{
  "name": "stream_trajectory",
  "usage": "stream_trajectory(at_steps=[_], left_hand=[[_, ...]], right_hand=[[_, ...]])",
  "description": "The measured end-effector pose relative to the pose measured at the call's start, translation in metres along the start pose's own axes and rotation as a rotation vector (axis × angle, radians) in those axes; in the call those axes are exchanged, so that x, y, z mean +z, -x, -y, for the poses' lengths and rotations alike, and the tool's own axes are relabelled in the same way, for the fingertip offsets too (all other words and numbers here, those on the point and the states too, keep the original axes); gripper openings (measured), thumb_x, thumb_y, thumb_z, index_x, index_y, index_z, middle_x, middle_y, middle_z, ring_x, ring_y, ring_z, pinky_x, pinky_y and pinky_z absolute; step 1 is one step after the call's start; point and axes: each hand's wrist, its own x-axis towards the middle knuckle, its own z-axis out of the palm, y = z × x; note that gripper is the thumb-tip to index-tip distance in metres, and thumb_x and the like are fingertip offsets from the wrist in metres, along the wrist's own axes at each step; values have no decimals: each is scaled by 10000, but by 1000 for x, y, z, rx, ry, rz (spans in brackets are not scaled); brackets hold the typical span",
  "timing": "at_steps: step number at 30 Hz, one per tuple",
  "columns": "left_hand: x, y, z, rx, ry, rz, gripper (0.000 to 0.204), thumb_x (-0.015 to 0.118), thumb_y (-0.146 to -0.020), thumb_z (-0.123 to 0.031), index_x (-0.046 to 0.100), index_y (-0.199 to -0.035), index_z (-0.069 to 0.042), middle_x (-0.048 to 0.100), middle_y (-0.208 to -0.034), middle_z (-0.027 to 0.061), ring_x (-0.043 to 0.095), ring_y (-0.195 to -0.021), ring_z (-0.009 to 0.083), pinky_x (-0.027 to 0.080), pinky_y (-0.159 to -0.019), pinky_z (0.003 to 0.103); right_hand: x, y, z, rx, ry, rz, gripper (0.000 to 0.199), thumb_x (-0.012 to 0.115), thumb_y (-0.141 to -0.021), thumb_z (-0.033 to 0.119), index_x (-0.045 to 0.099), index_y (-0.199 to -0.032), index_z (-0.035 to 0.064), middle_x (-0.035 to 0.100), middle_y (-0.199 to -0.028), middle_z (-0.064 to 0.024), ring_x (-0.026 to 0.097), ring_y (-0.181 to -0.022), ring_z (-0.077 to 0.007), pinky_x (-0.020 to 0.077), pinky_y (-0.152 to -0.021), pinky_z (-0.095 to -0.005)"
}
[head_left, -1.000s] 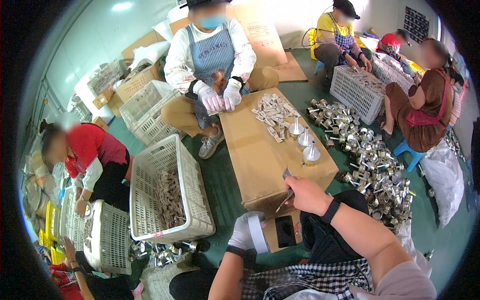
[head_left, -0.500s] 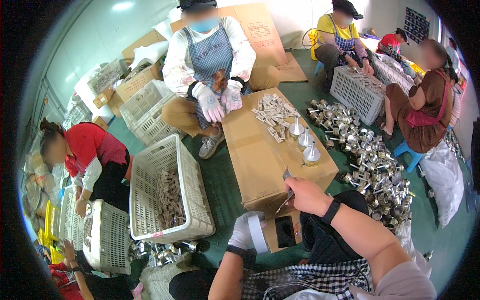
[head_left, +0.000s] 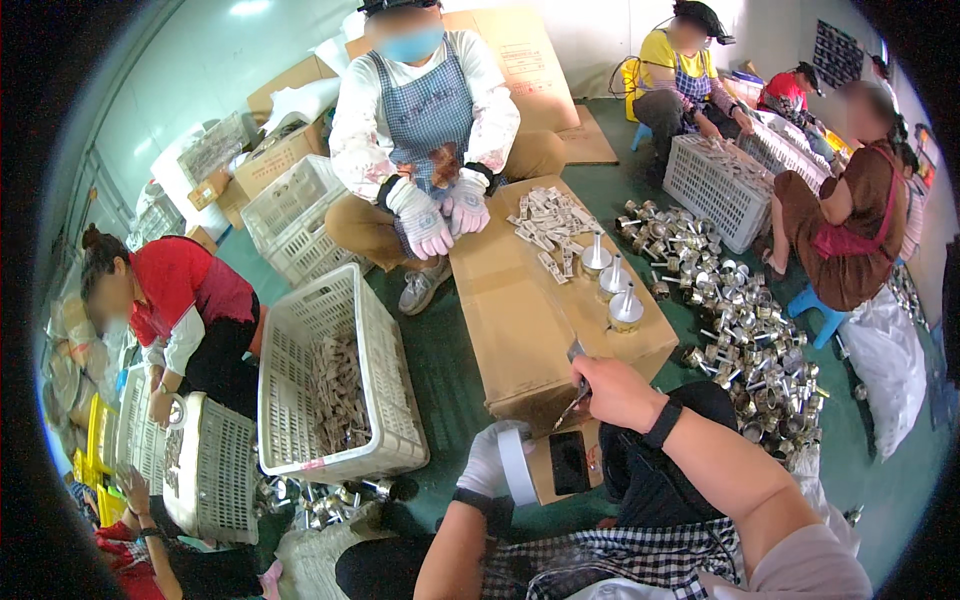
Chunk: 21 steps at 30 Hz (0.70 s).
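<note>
Fingers (head_left: 594,372) of the right hand (head_left: 622,396) pinch a thin metal tool (head_left: 575,351) near five o'clock, I see from far off. The gloved left hand (head_left: 484,466) touches a white band (head_left: 517,468) near six; I can't tell its fingers' grip. A black phone (head_left: 570,463) lies by five.

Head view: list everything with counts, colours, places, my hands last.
big box: one, brown, centre
flat pieces: many, grey, box's far end
funnel-shaped parts: three, silver, box's right
metal parts: many, silver, floor right
phone: one, black, low centre
curved strip: one, white, beside phone
thin tool: one, grey, lower centre
crates: several, white, left and upper right
bins: several, yellow, lower left
stools: at least two, blue, right
sacks: at least one, white, right
other boxes: several, brown, upper left
co-workers: at least six, mixed colours, around
left hand: one, white-gloved, at the strip
right hand: one, bare, gripping the tool
</note>
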Motion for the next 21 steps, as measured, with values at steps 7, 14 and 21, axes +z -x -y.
stream_trajectory(at_steps=[7,14,21], left_hand=[[5,3,-3,24,36,-14,310,721,-715,-35,604,-1001,-14,642,-929,62,600,-822,136,492,-764,277],[-1,-13,-1,-318,759,49,250,395,-899,-166,561,-1004,-11,628,-925,155,619,-797,290,521,-737,407],[19,-2,-11,-91,339,-26,279,376,-901,-139,568,-1018,25,619,-935,172,614,-827,297,510,-776,425]], right_hand=[[8,7,10,-66,-113,-11,219,657,-684,42,570,-886,47,614,-783,-179,592,-796,-365,462,-688,-419],[68,38,64,-58,-428,32,388,650,-695,18,546,-1065,74,620,-924,-143,617,-833,-285,482,-717,-364],[123,49,61,108,-512,-251,648,775,-673,117,414,-1202,19,552,-1065,-121,561,-955,-193,460,-818,-278]])
